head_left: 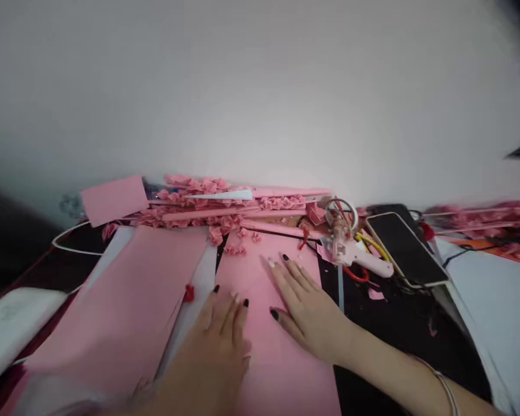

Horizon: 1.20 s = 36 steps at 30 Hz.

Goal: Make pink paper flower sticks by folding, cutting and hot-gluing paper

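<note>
Both hands rest on a long pink paper sheet (264,277) that runs away from me across a dark table. My right hand (305,303) lies flat on the sheet's right half, fingers stretched out and apart. My left hand (223,329) lies palm down on the sheet's left edge with its fingers extended and close together. Neither hand holds anything. Both have dark-painted nails. A wider pink sheet (125,300) lies just left of my left hand, with a small red scrap (189,293) between the two sheets.
A pink glue gun (355,254) with red and yellow cords lies right of the sheet, beside a phone (405,248). Pink paper flowers and rolled strips (225,202) are heaped along the wall. A pink card (112,199) is at far left, a white object (13,323) at the left edge.
</note>
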Tool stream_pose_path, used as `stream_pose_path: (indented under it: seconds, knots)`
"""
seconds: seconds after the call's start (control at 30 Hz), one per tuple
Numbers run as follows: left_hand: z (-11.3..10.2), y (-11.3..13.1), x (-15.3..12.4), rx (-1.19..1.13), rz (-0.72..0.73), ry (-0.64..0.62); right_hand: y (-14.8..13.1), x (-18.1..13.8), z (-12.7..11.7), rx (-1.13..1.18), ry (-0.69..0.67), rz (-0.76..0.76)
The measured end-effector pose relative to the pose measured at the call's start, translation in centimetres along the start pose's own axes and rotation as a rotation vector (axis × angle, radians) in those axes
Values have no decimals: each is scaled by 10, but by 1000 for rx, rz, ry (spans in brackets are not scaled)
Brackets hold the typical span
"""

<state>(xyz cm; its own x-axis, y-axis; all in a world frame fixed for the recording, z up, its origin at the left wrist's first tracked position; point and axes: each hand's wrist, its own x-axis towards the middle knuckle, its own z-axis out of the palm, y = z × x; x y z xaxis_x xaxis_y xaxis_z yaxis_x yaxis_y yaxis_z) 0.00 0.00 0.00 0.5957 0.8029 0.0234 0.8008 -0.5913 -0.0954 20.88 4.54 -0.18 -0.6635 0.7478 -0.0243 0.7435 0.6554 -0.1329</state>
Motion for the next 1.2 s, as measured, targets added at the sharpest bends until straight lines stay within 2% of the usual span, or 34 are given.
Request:
stream_pose_path:
  seconds: [0.1, 0.33, 0.43, 0.57, 0.63, 0.7, 0.8, 0.9, 1.0, 1.13, 1.2]
  knots:
    - [0, 3, -9, 69, -22, -15, 0, 0, 0, 0, 10, -2]
    - [14, 2, -26, 157, 18, 50, 1, -1, 2, 5, 55, 0]
    - [4, 0, -25, 101, 19, 50, 1, -2, 2, 26, 68, -5]
    - [-28, -8, -2, -82, -24, -56, 0, -2, 0, 48, 80, -1]
    - [-38, -15, 15, -170, -101, -71, 0, -2, 0, 57, 125, 13]
    - [-36, -22, 29, -314, -129, -65, -1, -3, -1, 41, 224, 88]
    - [-18, -29, 40, -518, -148, 22, -1, -3, -3, -48, 319, 287]
    - [1, -32, 42, -653, -135, 73, 1, -3, -7, -100, 225, 392]
    - [7, -34, 44, -787, -182, 62, 6, -2, -12, -14, 112, 420]
    - [1, -38, 51, -1006, -254, -47, 15, 0, -22, 344, 25, 359]
    - [-2, -40, 54, -1076, -265, -52, 18, 2, -26, 578, -9, 277]
